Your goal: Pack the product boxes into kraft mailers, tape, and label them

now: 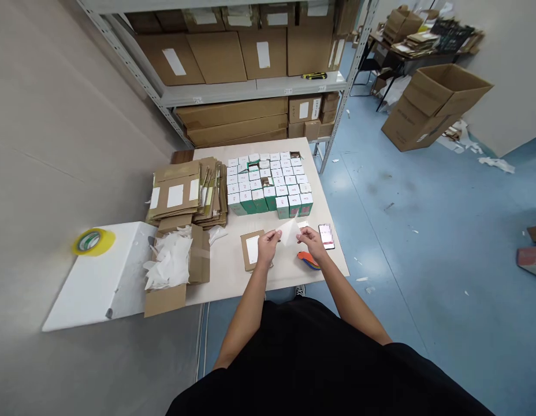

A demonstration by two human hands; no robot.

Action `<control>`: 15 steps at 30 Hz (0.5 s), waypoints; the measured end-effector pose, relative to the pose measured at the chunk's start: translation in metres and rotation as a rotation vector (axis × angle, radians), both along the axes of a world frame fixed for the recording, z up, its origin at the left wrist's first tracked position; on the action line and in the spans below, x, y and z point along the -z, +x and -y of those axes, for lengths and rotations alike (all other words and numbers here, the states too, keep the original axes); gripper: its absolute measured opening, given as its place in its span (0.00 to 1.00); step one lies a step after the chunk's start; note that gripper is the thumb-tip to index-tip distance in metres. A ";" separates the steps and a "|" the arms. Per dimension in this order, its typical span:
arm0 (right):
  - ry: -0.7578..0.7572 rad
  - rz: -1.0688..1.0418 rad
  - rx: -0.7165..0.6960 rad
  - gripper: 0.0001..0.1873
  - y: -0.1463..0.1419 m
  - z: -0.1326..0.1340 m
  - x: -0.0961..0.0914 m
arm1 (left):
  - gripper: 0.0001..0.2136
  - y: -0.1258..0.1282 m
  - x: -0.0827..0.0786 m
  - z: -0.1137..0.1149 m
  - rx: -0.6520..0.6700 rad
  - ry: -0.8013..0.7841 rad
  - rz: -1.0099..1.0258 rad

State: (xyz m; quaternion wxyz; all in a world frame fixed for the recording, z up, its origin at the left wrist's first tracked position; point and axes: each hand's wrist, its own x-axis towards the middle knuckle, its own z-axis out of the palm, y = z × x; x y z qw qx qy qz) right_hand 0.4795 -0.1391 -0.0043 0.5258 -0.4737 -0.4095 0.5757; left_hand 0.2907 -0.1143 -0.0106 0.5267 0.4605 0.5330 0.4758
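My left hand and my right hand are raised just above the table and together pinch a white sheet of paper between them. Under my left hand lies a small flat brown cardboard box with a white label. Behind the paper stands a block of several small green-and-white boxes. A phone lies just right of my right hand, and an orange-and-blue object sits below that hand.
Flattened brown cartons are stacked at the table's left. An open carton of white paper sits near the front left. A yellow tape roll rests on a white board. Shelving with cartons stands behind; a large open box sits on the blue floor.
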 end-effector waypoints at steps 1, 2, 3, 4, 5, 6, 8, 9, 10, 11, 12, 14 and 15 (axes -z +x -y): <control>-0.001 -0.003 0.037 0.17 0.002 0.001 0.002 | 0.17 -0.006 0.001 -0.003 -0.037 -0.007 0.006; -0.006 -0.003 0.078 0.17 0.004 0.001 0.003 | 0.17 -0.014 0.002 -0.007 -0.081 -0.012 0.009; -0.012 0.001 0.128 0.17 0.007 0.001 0.006 | 0.17 -0.022 0.003 -0.010 -0.140 -0.013 0.009; -0.020 0.008 0.190 0.17 0.010 0.001 0.009 | 0.17 -0.030 0.004 -0.013 -0.216 -0.012 0.006; -0.031 0.016 0.262 0.17 0.014 0.002 0.012 | 0.17 -0.037 0.006 -0.015 -0.303 -0.010 0.002; -0.046 0.021 0.342 0.18 0.018 0.002 0.016 | 0.17 -0.044 0.008 -0.017 -0.391 -0.008 -0.002; -0.087 0.017 0.499 0.18 0.029 0.002 0.024 | 0.17 -0.055 0.012 -0.020 -0.513 -0.001 -0.014; -0.113 0.011 0.564 0.19 0.036 0.003 0.029 | 0.16 -0.057 0.014 -0.020 -0.534 0.003 -0.025; -0.138 0.006 0.613 0.21 0.043 0.005 0.035 | 0.16 -0.059 0.015 -0.020 -0.530 0.009 -0.038; -0.162 0.005 0.654 0.23 0.051 0.007 0.040 | 0.16 -0.059 0.017 -0.020 -0.510 0.015 -0.052; -0.187 0.009 0.698 0.24 0.060 0.010 0.046 | 0.16 -0.057 0.018 -0.020 -0.483 0.022 -0.065; -0.247 0.024 0.796 0.23 0.081 0.019 0.057 | 0.15 -0.052 0.019 -0.021 -0.435 0.030 -0.079; -0.286 0.044 0.847 0.22 0.092 0.025 0.063 | 0.15 -0.049 0.020 -0.021 -0.414 0.033 -0.084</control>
